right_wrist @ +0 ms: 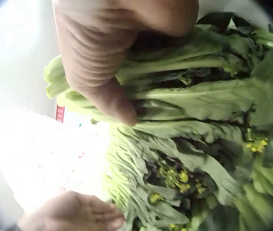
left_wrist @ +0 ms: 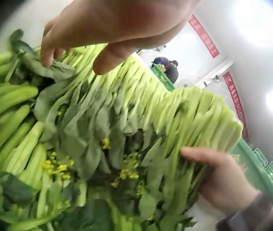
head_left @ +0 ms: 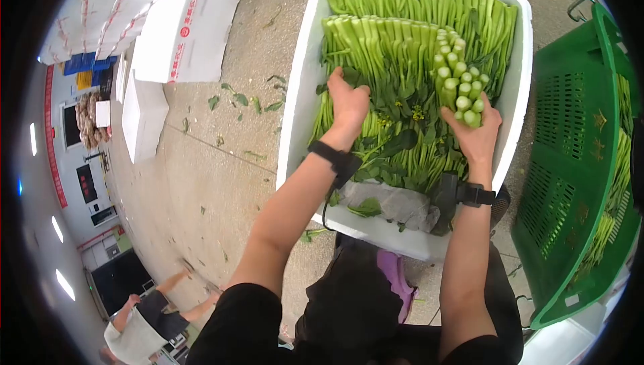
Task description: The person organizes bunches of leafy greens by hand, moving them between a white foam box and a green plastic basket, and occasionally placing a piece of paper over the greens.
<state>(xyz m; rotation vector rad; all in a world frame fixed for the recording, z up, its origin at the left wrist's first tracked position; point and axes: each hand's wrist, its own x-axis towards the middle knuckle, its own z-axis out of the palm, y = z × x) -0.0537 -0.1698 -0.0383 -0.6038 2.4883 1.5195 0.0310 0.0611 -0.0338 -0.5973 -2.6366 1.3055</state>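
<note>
A white foam box (head_left: 298, 96) holds rows of green stalk vegetables (head_left: 402, 9) with small yellow flowers. My left hand (head_left: 347, 90) lies on the left side of the near row, its fingers and thumb curled into the stalks and leaves (left_wrist: 74, 72). My right hand (head_left: 473, 127) grips a bundle of the same greens (head_left: 459, 83) at the box's right side, its cut ends facing up. In the left wrist view the left hand (left_wrist: 78, 50) is at the top and the right hand (left_wrist: 220, 180) holds the bundle (left_wrist: 194, 125) below. The right wrist view shows the right hand (right_wrist: 107, 72) around stalks (right_wrist: 184, 67).
A green plastic crate (head_left: 570, 164) with more greens stands at the right. White foam boxes (head_left: 181, 29) are stacked at the upper left on the concrete floor (head_left: 228, 177), which is strewn with leaf scraps. Another person (head_left: 144, 318) crouches at the lower left.
</note>
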